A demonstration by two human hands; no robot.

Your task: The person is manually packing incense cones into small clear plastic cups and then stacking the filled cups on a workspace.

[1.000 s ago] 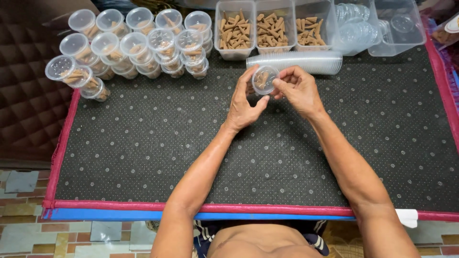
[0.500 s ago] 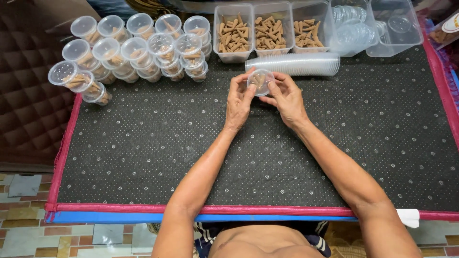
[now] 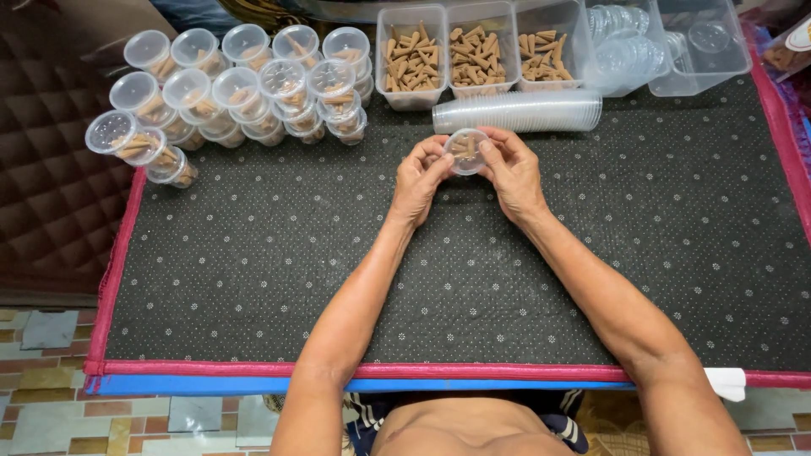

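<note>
Over the far middle of the table (image 3: 253, 279), covered by a dark dotted mat, both hands hold one small clear cup (image 3: 466, 150) with brown cones inside. The left hand (image 3: 420, 180) grips its left rim with fingers clenched on it; the right hand (image 3: 513, 171) pinches the right rim the same way. The cup hangs just above the mat, touching nothing else. Just beyond it lies a sleeve of stacked empty cups (image 3: 517, 111) on its side, and behind that stand three tubs (image 3: 476, 52) of loose cones and bins of clear lids (image 3: 623, 34). Filled, lidded cups (image 3: 241, 84) are piled at the far left. The risk, as I judge it: uneven thumb pressure could tip the cup or pop the thin plastic, spilling cones across the mat, or an elbow could nudge the sleeve and roll it.
</note>
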